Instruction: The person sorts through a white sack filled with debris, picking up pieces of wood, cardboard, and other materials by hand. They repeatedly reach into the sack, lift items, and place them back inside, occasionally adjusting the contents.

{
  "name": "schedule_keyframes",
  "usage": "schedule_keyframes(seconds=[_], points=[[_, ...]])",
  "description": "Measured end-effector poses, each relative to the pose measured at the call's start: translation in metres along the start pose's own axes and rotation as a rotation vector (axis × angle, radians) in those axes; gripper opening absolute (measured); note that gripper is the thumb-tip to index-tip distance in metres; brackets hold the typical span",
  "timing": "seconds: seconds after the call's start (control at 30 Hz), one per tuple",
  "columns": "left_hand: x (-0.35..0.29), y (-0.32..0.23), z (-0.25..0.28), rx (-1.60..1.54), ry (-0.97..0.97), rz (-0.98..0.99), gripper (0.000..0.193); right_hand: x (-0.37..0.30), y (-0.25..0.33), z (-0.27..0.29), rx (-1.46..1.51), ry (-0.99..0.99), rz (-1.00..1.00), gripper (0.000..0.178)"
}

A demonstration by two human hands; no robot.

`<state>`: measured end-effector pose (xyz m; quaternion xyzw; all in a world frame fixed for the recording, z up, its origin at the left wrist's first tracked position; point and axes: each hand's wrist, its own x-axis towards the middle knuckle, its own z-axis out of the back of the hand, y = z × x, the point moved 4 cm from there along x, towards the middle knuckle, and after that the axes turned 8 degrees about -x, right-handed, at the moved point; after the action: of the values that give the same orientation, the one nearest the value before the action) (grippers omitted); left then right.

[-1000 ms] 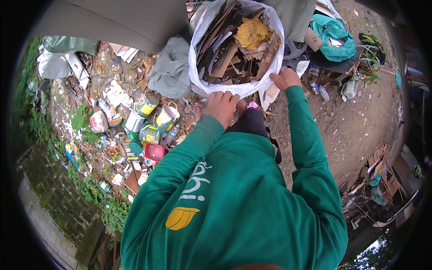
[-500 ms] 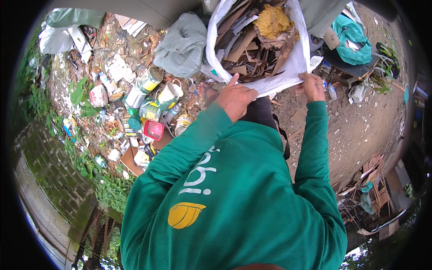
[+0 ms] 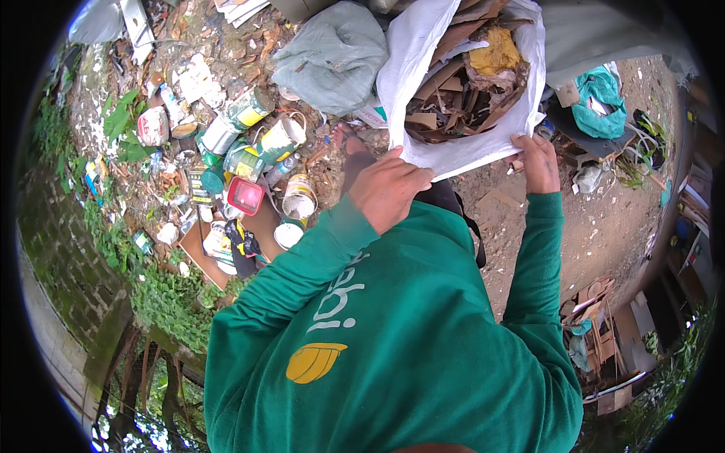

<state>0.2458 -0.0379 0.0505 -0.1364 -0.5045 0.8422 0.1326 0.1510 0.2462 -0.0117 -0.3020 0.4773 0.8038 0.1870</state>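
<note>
A white woven sack (image 3: 483, 157) stands in front of me with its mouth spread wide. Inside lie torn cardboard pieces (image 3: 440, 81) and a crumpled yellow lump (image 3: 495, 51). My left hand (image 3: 391, 189) is closed on the near left part of the sack's rim, its fingertips partly hidden. My right hand (image 3: 539, 163) pinches the rim at the near right corner. Between the two hands the edge of the sack is pulled fairly taut. Both arms wear green sleeves.
Left of the sack sits a grey-green sack (image 3: 332, 59). Several used paint cans (image 3: 281, 142) and a red square tub (image 3: 245, 195) lie among litter on the ground. At the right are a teal bag (image 3: 598, 102) and a heap of cardboard scraps (image 3: 600, 332).
The sack's mouth and both hands have shifted to the right and slightly down in the view. Both hands keep their hold on the rim.
</note>
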Motion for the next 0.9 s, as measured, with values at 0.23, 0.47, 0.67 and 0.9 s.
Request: schedule_keyframes(seconds=[0.23, 0.47, 0.67, 0.9], points=[[0.011, 0.035, 0.023, -0.002, -0.567, 0.187, 0.048, 0.007, -0.030, 0.012, 0.195, -0.129, -0.039, 0.036], [0.003, 0.183, 0.017, 0.410, -0.473, 0.622, 0.094, -0.007, -0.039, 0.010, 0.459, -0.120, -0.104, 0.044], [0.013, 0.260, 0.011, 0.597, -0.181, 0.465, 0.095, -0.027, -0.045, 0.012, 0.292, -0.165, -0.132, 0.044], [0.020, 0.264, 0.038, 0.490, -0.281, 0.431, 0.085, -0.041, -0.068, 0.010, 0.244, -0.237, -0.195, 0.048]])
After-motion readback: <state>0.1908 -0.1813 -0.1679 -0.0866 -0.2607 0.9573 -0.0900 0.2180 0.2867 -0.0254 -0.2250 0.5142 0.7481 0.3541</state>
